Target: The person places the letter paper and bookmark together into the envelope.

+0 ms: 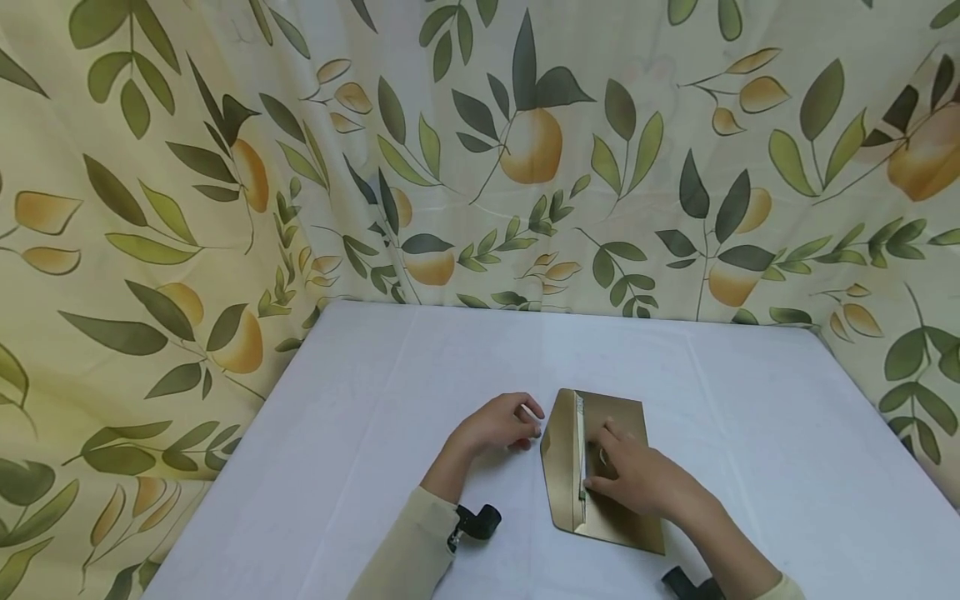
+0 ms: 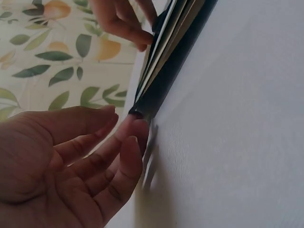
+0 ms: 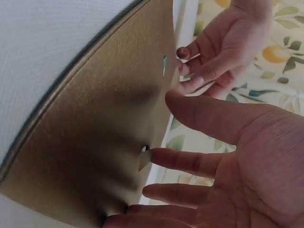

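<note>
A gold envelope-shaped folder (image 1: 622, 525) lies on the table in the head view, its pointed flap (image 1: 560, 467) folded out to the left. Along its mouth shows a pale strip (image 1: 580, 442), and the left wrist view reveals several thin layers (image 2: 166, 52) inside. My right hand (image 1: 637, 475) is over the folder's body, fingers mostly straight and fingertips at its surface near the mouth. Small cutouts (image 3: 144, 149) mark the gold face in the right wrist view. Beside the flap's left edge is my left hand (image 1: 501, 423), fingers loosely bent, gripping nothing.
A white-covered table (image 1: 360, 375) extends around the folder. Patterned curtains (image 1: 480, 217) with leaves and orange fruit hang behind it and along the left. Black wrist devices (image 1: 480, 522) are worn at both sleeves.
</note>
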Motion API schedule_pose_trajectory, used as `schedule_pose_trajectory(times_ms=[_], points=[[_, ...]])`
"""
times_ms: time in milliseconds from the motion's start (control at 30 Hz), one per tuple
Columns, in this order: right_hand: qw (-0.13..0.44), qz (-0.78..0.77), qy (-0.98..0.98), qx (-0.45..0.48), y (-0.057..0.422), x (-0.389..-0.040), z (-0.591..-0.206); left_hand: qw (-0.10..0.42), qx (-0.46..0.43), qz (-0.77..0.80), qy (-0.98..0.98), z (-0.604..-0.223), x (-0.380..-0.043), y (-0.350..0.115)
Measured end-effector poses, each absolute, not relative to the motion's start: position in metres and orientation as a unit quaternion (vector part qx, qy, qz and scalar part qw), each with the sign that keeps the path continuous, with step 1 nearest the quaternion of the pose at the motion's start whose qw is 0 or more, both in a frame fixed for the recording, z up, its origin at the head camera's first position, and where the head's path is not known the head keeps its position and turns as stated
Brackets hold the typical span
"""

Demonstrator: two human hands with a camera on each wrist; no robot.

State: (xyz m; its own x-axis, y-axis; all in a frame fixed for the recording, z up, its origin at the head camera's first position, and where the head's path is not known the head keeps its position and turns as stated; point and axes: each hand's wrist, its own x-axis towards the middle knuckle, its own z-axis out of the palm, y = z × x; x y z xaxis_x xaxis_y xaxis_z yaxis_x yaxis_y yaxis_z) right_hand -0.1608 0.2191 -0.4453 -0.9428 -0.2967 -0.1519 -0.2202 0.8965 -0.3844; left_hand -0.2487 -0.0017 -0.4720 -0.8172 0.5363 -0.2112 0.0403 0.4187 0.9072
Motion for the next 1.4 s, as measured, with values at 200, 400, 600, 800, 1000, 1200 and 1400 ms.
schedule_pose_trajectory(times_ms=[200, 400, 600, 800, 1000, 1200, 1400], points=[[0.092, -0.204, 0.965, -0.136, 0.221, -0.162, -0.445, 0.225, 0.218, 0.509, 0.802, -0.473, -0.246, 0.007], [0.092, -0.212, 0.965, -0.126, 0.224, -0.163, -0.445, 0.179, 0.258, 0.519, 0.795, -0.473, -0.242, 0.022], [0.107, -0.221, 0.962, -0.123, 0.226, -0.166, -0.446, 0.138, 0.294, 0.498, 0.804, -0.478, -0.235, 0.038], [0.122, -0.244, 0.953, -0.134, 0.232, -0.169, -0.442, 0.122, 0.31, 0.464, 0.821, -0.482, -0.225, 0.049], [0.133, -0.254, 0.947, -0.145, 0.237, -0.171, -0.441, 0.09, 0.343, 0.353, 0.866, -0.478, -0.212, 0.055], [0.14, -0.263, 0.943, -0.144, 0.237, -0.169, -0.44, 0.089, 0.34, 0.278, 0.894, -0.475, -0.204, 0.059], [0.152, -0.276, 0.939, -0.136, 0.238, -0.168, -0.441, 0.104, 0.337, 0.266, 0.897, -0.476, -0.202, 0.062]])
